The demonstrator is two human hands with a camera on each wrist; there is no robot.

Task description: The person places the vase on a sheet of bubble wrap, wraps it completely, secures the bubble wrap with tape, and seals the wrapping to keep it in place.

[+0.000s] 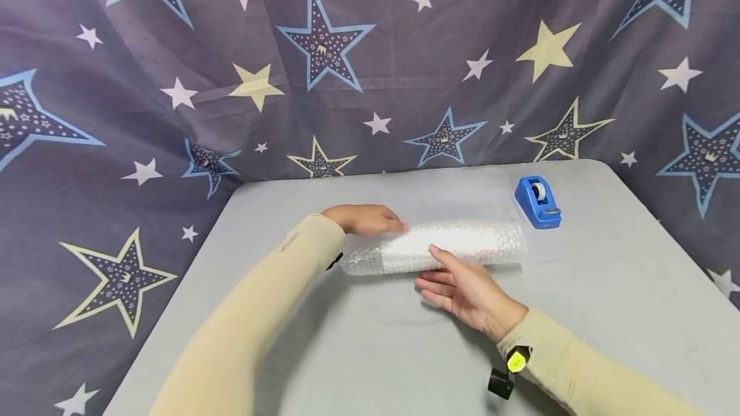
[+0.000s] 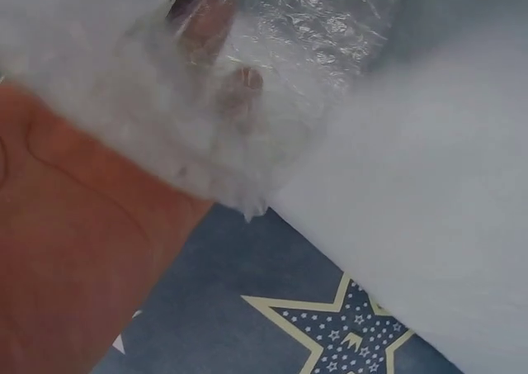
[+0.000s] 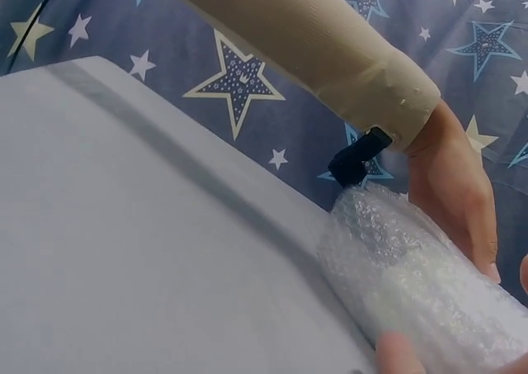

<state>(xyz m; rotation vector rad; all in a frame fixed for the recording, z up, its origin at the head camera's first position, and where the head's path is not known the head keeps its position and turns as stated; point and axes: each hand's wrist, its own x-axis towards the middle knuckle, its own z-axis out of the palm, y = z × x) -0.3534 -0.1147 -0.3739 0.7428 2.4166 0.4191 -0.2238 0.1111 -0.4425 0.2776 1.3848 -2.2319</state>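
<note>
A roll of clear bubble wrap (image 1: 491,242) with something white inside lies crosswise on the table. My left hand (image 1: 367,219) holds its far left part from behind, fingertips on the top. Through the clear plastic (image 2: 289,101) in the left wrist view, that hand's fingers (image 2: 210,27) show bent around the other side. From the front, my right hand (image 1: 468,291) grips the middle, thumb on top and fingers low along the near side. In the right wrist view the roll's left end (image 3: 375,225) looks puffed and loose; only fingertips (image 3: 396,353) of the right hand appear.
A blue tape dispenser (image 1: 537,203) with a roll of tape stands at the table's back right, beyond the roll's right end. The grey table (image 1: 358,339) has rounded back corners. A star-patterned curtain (image 1: 393,82) hangs behind and along the sides.
</note>
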